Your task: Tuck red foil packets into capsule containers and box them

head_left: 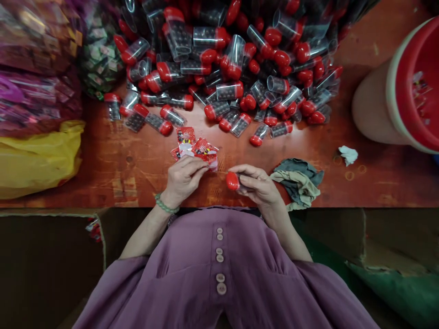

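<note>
Your left hand (pixel 183 179) pinches a fan of small red-and-white printed paper packets (pixel 195 150) above the worn red wooden table (pixel 137 164); their print is too small to read. Your right hand (pixel 257 183) grips a clear plastic tube with a red rounded cap (pixel 233 181), lying sideways.

Capsule heap walls off the far side of a crowded tabletop (pixel 113 169).

Bare wood lies open nearer the person than the heap of red-capped capsules (pixel 233 68), broken only by loose red packets (pixel 197 148) just below the heap's edge. Left of the heap, a yellow bag (pixel 37 157) and stacked packet bags (pixel 34 68) block passage; right of it stand a red bucket (pixel 408 87), a crumpled rag (pixel 300 178) and a white scrap (pixel 348 154).
</note>
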The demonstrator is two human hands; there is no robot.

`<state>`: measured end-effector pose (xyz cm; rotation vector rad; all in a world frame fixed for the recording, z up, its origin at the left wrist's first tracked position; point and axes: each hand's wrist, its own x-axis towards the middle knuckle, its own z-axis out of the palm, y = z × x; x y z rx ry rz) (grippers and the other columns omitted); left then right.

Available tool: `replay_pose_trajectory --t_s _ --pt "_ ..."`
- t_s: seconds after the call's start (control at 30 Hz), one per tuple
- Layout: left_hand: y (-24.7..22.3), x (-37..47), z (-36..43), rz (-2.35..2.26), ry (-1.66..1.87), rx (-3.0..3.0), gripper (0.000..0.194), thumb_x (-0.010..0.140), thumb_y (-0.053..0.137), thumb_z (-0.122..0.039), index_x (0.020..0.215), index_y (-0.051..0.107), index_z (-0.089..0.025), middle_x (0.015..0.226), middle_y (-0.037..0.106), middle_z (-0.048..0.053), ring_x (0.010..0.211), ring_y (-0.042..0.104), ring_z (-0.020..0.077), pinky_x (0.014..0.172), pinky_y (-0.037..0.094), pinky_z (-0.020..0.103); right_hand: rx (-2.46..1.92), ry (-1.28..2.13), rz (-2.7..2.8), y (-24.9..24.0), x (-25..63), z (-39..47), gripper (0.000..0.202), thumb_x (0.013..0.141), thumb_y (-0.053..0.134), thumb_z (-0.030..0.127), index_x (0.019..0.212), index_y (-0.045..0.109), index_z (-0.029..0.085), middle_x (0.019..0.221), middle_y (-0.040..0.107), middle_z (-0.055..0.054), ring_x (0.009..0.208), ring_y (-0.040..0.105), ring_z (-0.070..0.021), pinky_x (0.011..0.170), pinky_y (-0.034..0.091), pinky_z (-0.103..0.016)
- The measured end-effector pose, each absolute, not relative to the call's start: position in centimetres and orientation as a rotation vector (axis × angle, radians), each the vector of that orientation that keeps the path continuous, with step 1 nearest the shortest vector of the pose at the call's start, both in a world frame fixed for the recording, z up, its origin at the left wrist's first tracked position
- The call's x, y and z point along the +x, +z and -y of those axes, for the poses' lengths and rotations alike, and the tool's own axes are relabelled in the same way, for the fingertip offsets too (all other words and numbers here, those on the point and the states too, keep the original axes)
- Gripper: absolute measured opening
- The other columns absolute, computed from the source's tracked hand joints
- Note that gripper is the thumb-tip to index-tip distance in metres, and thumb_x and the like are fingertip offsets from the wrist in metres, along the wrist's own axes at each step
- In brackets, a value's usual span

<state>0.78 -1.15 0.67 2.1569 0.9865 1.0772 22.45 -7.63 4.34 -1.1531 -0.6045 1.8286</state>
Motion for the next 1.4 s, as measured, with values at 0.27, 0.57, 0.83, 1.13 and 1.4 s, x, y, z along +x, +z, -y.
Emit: replay_pose_trajectory --t_s 0.27,0.57,0.83,1.13,1.4 --pt "-1.3 0.6 1.4 -1.032 1.038 2.156 0.011 0.09 0.064 -0.019 0.09 0.074 -0.017 0.083 0.076 0.005 0.076 0.069 0.0151 0.072 0.058 0.029 -1.374 1.885 1.048 2.2 20.6 6.7 0.033 0.078 0.071 0.03 0.11 0.073 0.021 0.087 0.065 0.0 0.073 0.055 -0.0109 0.069 0.047 -0.025" --pt "1.7 -0.5 1.6 -1.015 1.09 1.968 0.009 0.087 0.07 -0.021 0.093 0.076 -0.021 0.088 0.078 0.004 0.081 0.072 0.0149 0.077 0.061 0.031 -1.502 1.778 1.17 1.5 20.3 5.8 0.038 0.079 0.066 0.023 0.117 0.067 0.02 0.083 0.062 0.002 0.071 0.054 -0.0104 0.068 0.046 -0.025" --pt "1.7 -0.6 2.6 -0.886 1.086 2.051 0.009 0.088 0.069 -0.021 0.096 0.074 -0.02 0.089 0.077 0.004 0.081 0.072 0.0144 0.077 0.061 0.03 -1.173 1.962 0.628 4.8 23.1 7.1 0.037 0.072 0.077 0.029 0.106 0.068 0.021 0.081 0.066 0.001 0.047 0.041 -0.0038 0.038 0.022 -0.018" --pt "1.9 -0.7 3.4 -0.709 1.041 2.239 0.016 0.088 0.068 -0.014 0.103 0.069 -0.02 0.093 0.076 0.005 0.087 0.071 0.0154 0.08 0.06 0.032 -1.007 2.216 0.465 2.8 22.0 6.8 0.032 0.075 0.073 0.023 0.107 0.069 0.018 0.063 0.058 0.008 0.036 0.024 0.0004 0.033 0.012 -0.016" --pt "0.9 -1.2 3.7 -0.633 1.0 2.278 0.02 0.088 0.066 -0.011 0.107 0.067 -0.018 0.098 0.076 0.007 0.09 0.07 0.0166 0.08 0.061 0.033 -1.046 2.305 0.352 1.7 22.5 6.8 0.032 0.075 0.072 0.023 0.106 0.069 0.015 0.055 0.055 0.009 0.034 0.018 0.0008 0.031 0.01 -0.014"
